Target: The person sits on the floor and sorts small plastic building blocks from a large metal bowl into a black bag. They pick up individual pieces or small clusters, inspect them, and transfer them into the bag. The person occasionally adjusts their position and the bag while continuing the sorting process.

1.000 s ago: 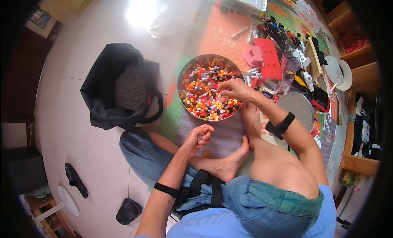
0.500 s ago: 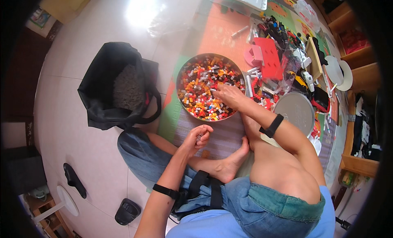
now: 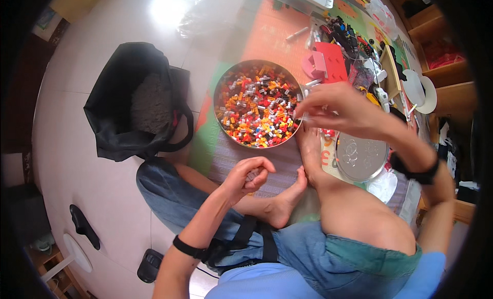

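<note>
Head view, as my screen shows it: a black bag (image 3: pixel 105 134) stands left of the round tin (image 3: pixel 258 147), which sits ahead of both hands and, being circular, offers no long axis. The right hand (image 3: pixel 341 110) is nearer, fingertips overlapping the tin's right edge; the left hand (image 3: pixel 246 178), curled closed, lies just short of its near rim. Small coloured bricks (image 3: pixel 257 106) cover the tin's inside; greyish pieces (image 3: pixel 252 174) peek from the left fist, mostly hidden. Motion blur means I can't tell whether the right fingertips pinch anything.

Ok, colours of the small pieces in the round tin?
Pieces: mixed orange, red, white, black; head view.
</note>
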Tool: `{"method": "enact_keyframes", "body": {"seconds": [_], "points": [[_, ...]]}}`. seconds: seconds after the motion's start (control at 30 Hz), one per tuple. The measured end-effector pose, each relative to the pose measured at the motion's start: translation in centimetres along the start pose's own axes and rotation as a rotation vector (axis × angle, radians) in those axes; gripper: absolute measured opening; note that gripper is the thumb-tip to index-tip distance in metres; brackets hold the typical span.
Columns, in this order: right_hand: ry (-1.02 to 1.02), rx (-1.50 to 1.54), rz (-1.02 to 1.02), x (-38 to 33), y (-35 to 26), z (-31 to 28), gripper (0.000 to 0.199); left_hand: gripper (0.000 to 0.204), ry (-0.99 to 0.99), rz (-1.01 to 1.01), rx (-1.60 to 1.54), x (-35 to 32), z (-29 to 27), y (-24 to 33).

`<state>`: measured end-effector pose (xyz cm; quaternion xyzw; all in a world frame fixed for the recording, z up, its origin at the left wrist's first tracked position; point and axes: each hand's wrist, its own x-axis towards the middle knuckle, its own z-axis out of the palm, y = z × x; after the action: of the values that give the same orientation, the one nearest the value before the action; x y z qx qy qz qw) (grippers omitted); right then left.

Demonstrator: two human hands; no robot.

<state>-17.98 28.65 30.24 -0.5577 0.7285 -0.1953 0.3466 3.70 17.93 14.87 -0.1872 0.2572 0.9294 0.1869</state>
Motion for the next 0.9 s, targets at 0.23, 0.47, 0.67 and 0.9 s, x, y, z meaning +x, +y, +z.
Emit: {"method": "enact_keyframes", "body": {"seconds": [0.23, 0.47, 0.67, 0.9], "points": [[-0.114, -0.197, 0.148, -3.7, -7.9, -5.4, 0.011, 0.046, -0.259, -0.137, 0.088, 1.6, 7.9, 6.8], [0.043, -0.019, 0.109, -1.4, -1.1, -0.4, 0.02, 0.038, -0.309, -0.145, 0.028, 5.4, 5.0, 6.2], [-0.177, -0.168, 0.18, -1.0, 7.4, -2.0, 0.019, 0.036, -0.267, -0.282, 0.331, 7.3, 2.5, 5.2], [0.137, -0.623, 0.451, -2.5, 15.6, 13.9, 0.022, 0.036, -0.458, -0.354, 0.294, 7.1, 0.9, 4.3]]}}
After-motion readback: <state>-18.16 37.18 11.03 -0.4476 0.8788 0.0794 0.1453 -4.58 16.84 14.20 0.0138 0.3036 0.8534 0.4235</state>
